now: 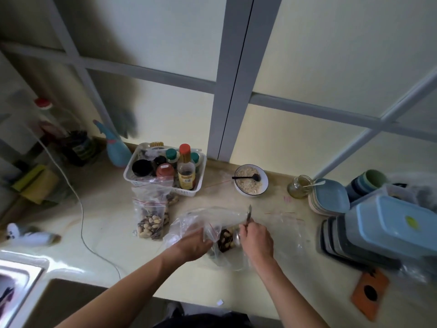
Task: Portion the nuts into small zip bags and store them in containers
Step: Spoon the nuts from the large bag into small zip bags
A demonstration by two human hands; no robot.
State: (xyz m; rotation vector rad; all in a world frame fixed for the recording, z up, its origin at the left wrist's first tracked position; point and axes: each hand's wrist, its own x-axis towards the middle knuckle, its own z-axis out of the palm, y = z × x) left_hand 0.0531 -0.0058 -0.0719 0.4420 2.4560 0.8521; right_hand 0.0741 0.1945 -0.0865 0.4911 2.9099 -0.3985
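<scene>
**Spooning nuts into a small bag**

The left hand pinches the mouth of a small zip bag with a red seal line, its fingers curled round the plastic; the right hand grips a metal spoon, handle pointing up and away, bowl down at the bag's opening; mixed nuts show between the two hands, inside the clear plastic; a larger clear bag lies crumpled around and behind them on the pale tabletop; whether the nuts in view sit in the small bag or the larger one I cannot tell

To the left stand two filled zip bags, upright, one just behind the other, touching a white basket of bottles and jars; a bowl of oats with a black spoon in it sits beside the basket, and a glass jar further right; an empty zip bag lies flat to the right of the hands; stacked plates and stacked containers with blue lids fill the right edge; a white cable trails across the left side, near a sink at the lower left corner
</scene>
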